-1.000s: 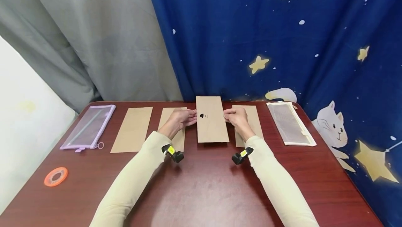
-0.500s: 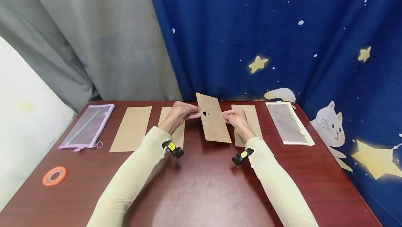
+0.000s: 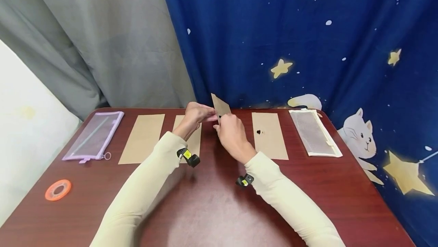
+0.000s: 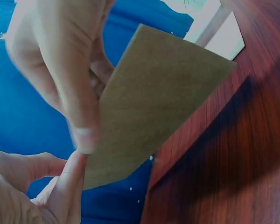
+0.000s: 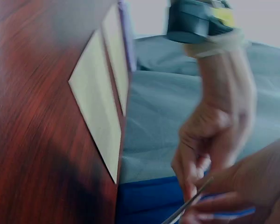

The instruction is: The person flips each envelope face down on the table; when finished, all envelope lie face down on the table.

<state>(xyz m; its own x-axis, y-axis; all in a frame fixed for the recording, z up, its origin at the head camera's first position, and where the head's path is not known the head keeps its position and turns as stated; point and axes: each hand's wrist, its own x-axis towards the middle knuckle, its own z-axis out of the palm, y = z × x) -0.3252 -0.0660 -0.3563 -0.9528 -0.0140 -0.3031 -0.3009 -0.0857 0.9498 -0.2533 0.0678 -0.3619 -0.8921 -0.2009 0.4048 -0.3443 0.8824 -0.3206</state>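
A thin brown kraft-paper rectangle (image 3: 221,105) with a black print stands raised and tilted, nearly edge-on, above the back of the table. My left hand (image 3: 197,116) pinches its left edge. On that same edge, my right hand (image 3: 234,133) grips beside the left fingers and hides the lower part in the head view. In the left wrist view, the plain side of the kraft rectangle (image 4: 149,102) faces the camera, with the right thumb pressed along its edge. The right wrist view shows only a sliver of its edge (image 5: 189,204).
More kraft rectangles lie on the dark red table (image 3: 219,205): one far left (image 3: 142,138), one partly behind the left arm (image 3: 195,140), and a printed one (image 3: 270,136) at right. A purple mesh pouch (image 3: 94,135), a white mesh pouch (image 3: 315,133) and an orange ring (image 3: 58,190) lie around them.
The kraft rectangle has turned from facing me to nearly edge-on. My right hand has left its right edge and crossed leftward to the left one, uncovering the printed rectangle at right.
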